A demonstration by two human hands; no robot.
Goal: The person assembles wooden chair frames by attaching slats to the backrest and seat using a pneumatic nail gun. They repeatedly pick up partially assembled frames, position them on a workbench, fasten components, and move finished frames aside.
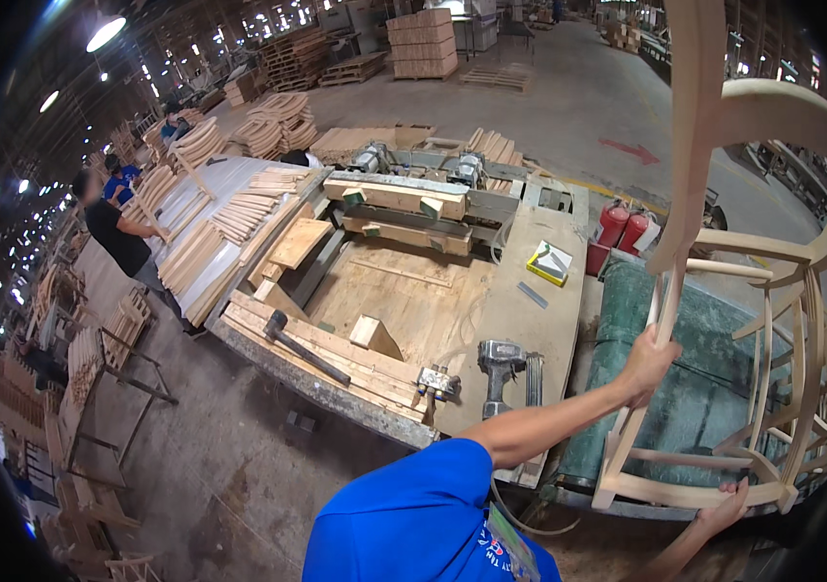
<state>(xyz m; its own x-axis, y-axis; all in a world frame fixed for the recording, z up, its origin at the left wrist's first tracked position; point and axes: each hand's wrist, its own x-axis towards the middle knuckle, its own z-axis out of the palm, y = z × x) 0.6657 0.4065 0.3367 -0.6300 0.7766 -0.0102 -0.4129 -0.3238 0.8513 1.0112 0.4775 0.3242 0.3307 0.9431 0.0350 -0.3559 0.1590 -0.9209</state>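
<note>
On the right stands a pale, unfinished wooden chair frame (693, 145) with curved rails and slim slats. My left hand (648, 367) is wrapped round one of its upright posts, with my arm stretched out across the picture. Lower down, my right hand (724, 506) grips the frame's curved bottom rail near a corner. That part of the frame rests on a green-covered surface (617, 325). More wooden frame parts crowd the right rim, where the dark edge of the picture hides some of them.
To the left is a clamping bench (326, 407) with a hammer (305, 347), a wooden block (374, 335) and a nail gun (501, 373). Red fire extinguishers (625, 228) stand behind the green surface. A co-worker in black (117, 233) handles wood strips at the far left table (224, 184).
</note>
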